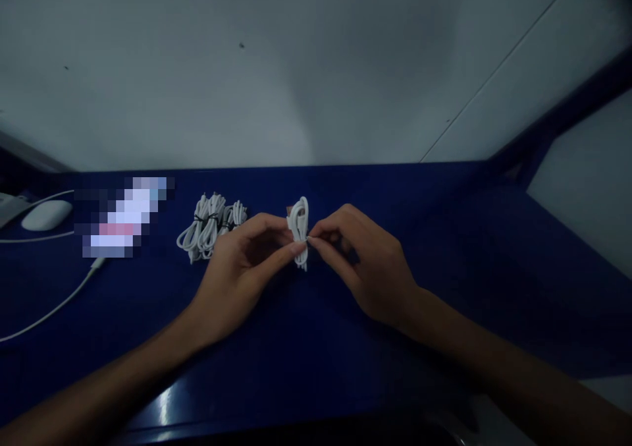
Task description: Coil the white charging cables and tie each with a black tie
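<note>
A coiled white USB cable [299, 225] stands upright in front of me, folded into a narrow bundle with a loop at the top and a connector on its left side. My left hand [241, 261] is closed on it, the thumb pressing across the lower middle of the coil. From the other side, the thumb and forefinger of my right hand [378, 261] pinch together right against the bundle's middle. Only a tiny pale bit shows between those fingertips; what it is, I cannot make out. Behind my left hand lie several coiled white cables [210, 225] bound with black ties, partly hidden by that hand.
On the left of the blue table [316, 360] lies a phone with a blurred, lit screen [126, 219], a white cable [64, 314] plugged into its near end. Beside it sits a white mouse-shaped object [47, 215]. A pale wall [247, 103] rises behind the table.
</note>
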Available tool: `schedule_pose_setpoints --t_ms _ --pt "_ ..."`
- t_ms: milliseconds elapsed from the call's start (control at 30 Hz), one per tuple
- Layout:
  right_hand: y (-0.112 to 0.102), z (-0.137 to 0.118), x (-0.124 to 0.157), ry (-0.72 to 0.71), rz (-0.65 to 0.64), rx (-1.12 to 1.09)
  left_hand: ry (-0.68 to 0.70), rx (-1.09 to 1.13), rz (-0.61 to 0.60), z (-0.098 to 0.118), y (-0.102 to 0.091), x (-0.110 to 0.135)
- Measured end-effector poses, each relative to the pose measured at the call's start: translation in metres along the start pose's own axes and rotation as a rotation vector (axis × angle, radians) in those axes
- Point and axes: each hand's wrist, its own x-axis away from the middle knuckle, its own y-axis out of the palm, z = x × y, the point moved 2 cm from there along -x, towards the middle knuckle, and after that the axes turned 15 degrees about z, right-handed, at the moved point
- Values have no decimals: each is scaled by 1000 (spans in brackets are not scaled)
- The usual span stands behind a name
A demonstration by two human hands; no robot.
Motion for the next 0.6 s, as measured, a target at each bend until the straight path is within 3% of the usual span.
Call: schedule_pose_setpoints --t_ms 167,400,500,600 --pt "0 -1 -4 514 -93 -321 185 -102 -25 -1 -3 2" --pt "5 7 -5 1089 -267 -792 549 -411 19 3 -3 6" --pt "5 10 -4 1212 -346 -932 564 -409 6 4 -3 7" --pt "4 10 -6 1225 -397 -999 431 -270 -34 4 -3 7"
